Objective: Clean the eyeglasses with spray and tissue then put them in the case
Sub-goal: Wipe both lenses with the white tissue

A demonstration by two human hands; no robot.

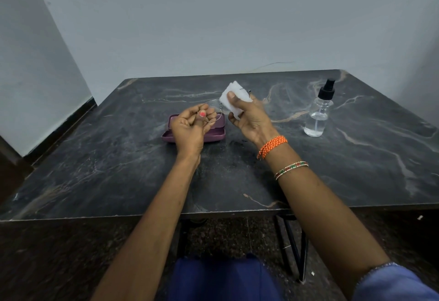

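Thin wire-rimmed eyeglasses [218,110] are held above the dark table between both hands. My left hand [191,126] pinches the left lens rim between thumb and fingers. My right hand [249,117] grips a folded white tissue [231,99] wrapped over the right lens, thumb pressed on the tissue. A purple eyeglass case [218,131] lies open on the table directly under my left hand, partly hidden by it. A clear spray bottle [318,115] with a black pump stands upright to the right, apart from both hands.
The dark marble-patterned table [118,158] stands against a grey wall. Its front edge runs across under my forearms, with black metal legs below. An orange thread band and bead bangles sit on my right wrist.
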